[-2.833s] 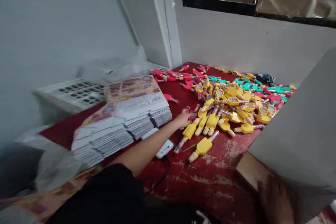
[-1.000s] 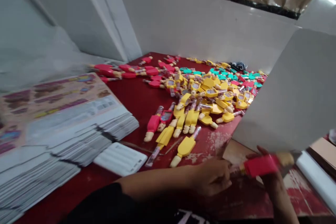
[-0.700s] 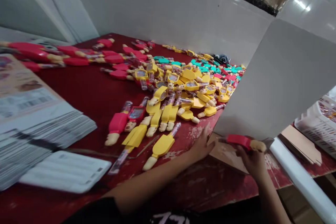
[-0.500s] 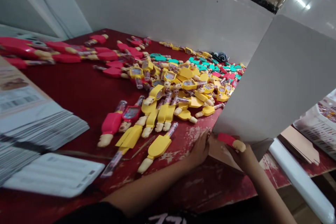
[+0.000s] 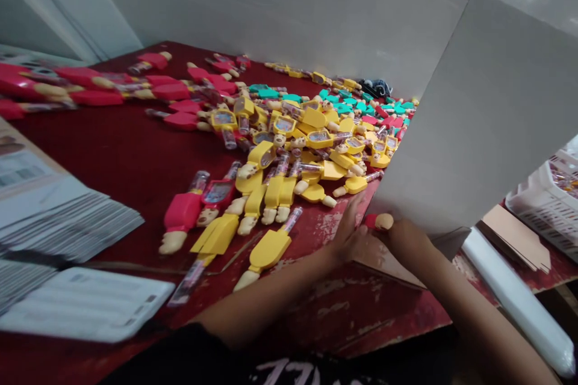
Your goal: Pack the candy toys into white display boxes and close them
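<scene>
My right hand (image 5: 409, 245) is closed on a red toy (image 5: 378, 221) with a cream-coloured head, just over the low cardboard box (image 5: 391, 261). A tall grey-white panel (image 5: 433, 114) rises behind that box. With fingers stretched out, my left hand (image 5: 348, 236) rests against the left side of the box, its thumb close to the red toy. To the left lie a single yellow toy (image 5: 270, 249) and a heap of yellow toys (image 5: 311, 135) with cream heads and clear tubes. My right fingertips are partly hidden.
Red toys (image 5: 174, 93) are scattered at the back left, green ones (image 5: 356, 102) behind the heap. Stacked printed cards (image 5: 76, 216) and a white card-like sheet (image 5: 90, 304) lie at left. A white roll (image 5: 515, 301), flat cardboard (image 5: 515, 234) and a white basket (image 5: 539, 210) stand right.
My right hand has moved left and slightly up with the red toy, toward the left end of the box. My left hand has shifted slightly upward along it. The view has shifted slightly.
</scene>
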The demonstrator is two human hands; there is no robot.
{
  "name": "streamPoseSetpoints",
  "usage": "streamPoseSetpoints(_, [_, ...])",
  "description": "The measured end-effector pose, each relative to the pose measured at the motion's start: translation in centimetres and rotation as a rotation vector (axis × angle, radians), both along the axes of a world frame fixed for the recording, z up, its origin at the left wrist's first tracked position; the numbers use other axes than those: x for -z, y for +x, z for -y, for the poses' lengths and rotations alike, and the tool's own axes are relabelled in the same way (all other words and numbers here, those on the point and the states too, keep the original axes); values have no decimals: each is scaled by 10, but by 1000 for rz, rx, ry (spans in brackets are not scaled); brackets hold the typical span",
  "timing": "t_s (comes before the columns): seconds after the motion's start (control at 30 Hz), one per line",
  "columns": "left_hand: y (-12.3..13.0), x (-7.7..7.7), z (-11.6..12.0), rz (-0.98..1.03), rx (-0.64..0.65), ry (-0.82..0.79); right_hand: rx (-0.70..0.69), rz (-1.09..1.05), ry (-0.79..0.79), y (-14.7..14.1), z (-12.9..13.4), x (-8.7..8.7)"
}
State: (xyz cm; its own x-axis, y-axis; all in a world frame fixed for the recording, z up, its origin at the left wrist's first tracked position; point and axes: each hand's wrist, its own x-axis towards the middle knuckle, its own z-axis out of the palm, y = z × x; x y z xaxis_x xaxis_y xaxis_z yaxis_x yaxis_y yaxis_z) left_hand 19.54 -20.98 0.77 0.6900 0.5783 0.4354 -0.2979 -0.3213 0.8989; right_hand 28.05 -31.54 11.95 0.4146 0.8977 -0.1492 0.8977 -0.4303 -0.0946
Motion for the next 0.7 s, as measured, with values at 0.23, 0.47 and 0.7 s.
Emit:
streamPoseSetpoints(0.23, [39, -78, -11, -39, 35, -104, -52, -69, -47, 6, -6, 0])
streamPoseSetpoints(0.47, [43, -71, -11, -28, 144, -216, 169, 134, -216, -8, -8, 5])
streamPoseSetpoints(0.7, [5, -79, -23, -143, -27, 70, 206, -19, -33, -37, 53, 55])
